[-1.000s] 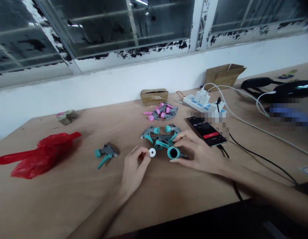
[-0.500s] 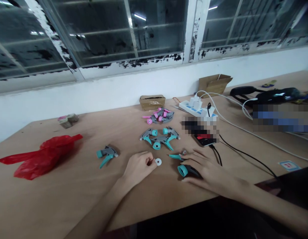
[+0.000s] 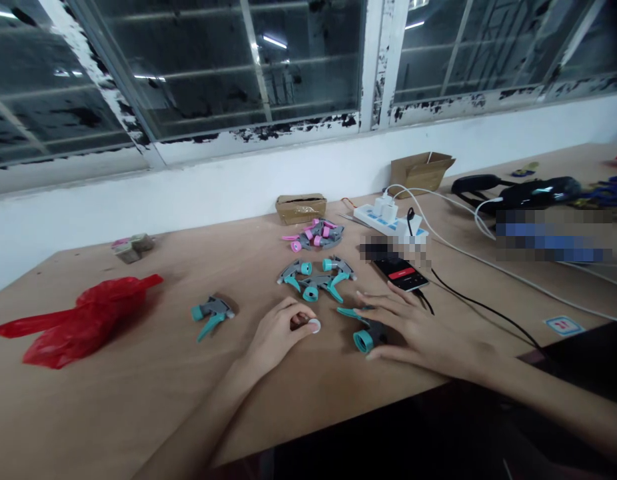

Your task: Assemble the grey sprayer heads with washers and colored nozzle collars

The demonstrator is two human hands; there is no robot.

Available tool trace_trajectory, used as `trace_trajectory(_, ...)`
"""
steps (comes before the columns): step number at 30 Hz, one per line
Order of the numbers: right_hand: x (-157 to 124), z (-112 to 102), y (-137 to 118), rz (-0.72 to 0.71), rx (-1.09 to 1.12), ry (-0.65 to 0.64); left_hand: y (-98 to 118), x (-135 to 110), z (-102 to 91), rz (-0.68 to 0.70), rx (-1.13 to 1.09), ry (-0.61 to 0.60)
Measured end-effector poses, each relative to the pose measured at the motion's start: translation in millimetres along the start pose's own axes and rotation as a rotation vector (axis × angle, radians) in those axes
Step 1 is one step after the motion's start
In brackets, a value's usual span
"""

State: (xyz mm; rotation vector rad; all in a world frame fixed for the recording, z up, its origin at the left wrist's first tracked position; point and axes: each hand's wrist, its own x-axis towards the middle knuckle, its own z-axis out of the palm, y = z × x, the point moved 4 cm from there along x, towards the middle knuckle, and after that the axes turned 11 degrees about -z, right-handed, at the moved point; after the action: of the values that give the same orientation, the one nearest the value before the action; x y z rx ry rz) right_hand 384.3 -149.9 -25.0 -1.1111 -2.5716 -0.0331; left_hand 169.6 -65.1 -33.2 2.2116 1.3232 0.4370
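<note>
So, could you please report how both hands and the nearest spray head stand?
Left hand pinching white disc. Right hand spread around teal-collared spray head, contact unclear. Phone close beyond right hand; nothing between disc and spray head.

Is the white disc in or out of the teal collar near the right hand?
Out. The left hand pinches the white disc, apart from the teal collar near the right hand.

You're in what is probably a small assembly workshop, though the dark glass hides what lies beyond: pink and teal sprayer heads [image 3: 311, 293] lie grouped on your long worktable [image 3: 113, 413], near cardboard boxes [image 3: 301, 211], under windows [image 3: 213, 73] with flaking frames [image 3: 373, 67].
</note>
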Motion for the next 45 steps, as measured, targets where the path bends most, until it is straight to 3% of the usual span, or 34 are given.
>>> trace_trajectory(6, 2, 10, -1, -0.105, -0.004, 0.011, 4, -2, 1.6, 0.001, -0.019, -0.027)
trace_trajectory(12, 10, 12, 2, -0.078, 0.073, 0.094, 5, -1, 3.6, -0.014, -0.025, -0.026)
trace_trajectory(23, 43, 0, 6, -0.060, 0.078, 0.204, 3, -6, 4.7, -0.037, -0.066, 0.006)
trace_trajectory(26, 55, -2, 9, -0.066, 0.153, 0.203, 5, -5, 3.7, -0.059, -0.043, -0.033)
trace_trajectory(32, 81, 1, 14, -0.105, 0.186, 0.323, 6, 1, 5.0, -0.103, -0.035, -0.074)
trace_trajectory(40, 76, 11, 14, -0.117, 0.180, 0.457, 9, -7, 2.6, -0.059, -0.112, -0.011)
trace_trajectory(42, 73, 12, 13, -0.113, 0.217, 0.461, 10, -9, -2.7, -0.031, -0.131, 0.065)
trace_trajectory(45, 71, 12, 11, -0.119, 0.271, 0.464, 12, -14, -14.6, -0.001, -0.156, 0.272)
